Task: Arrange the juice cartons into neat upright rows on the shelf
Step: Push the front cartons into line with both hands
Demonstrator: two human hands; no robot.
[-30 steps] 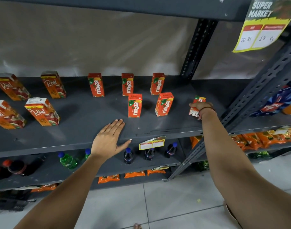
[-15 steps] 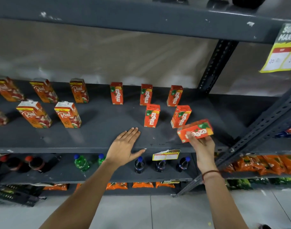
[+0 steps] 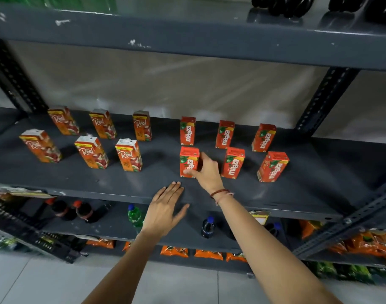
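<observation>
Front-row Maaza carton (image 3: pixel 188 161) upright on grey shelf (image 3: pixel 308 189), leftmost of three in that row; lower right face covered by right hand (image 3: pixel 206 172), thumb and fingers closed around it. Two further front Maaza cartons (image 3: pixel 233 162) and three behind (image 3: pixel 225 134) upright, spaced apart. Six Real cartons (image 3: pixel 128 155) in two rows to the left. Left hand (image 3: pixel 165 207) open, flat on shelf front edge. Lower-shelf bottles (image 3: pixel 208 227) partly hidden by the shelf above them and by forearms; snack packets (image 3: pixel 174 251) below cut off. Upper-shelf dark bottles (image 3: pixel 282 5) cropped at frame top. Pale wall sheeting behind; tiled floor.
</observation>
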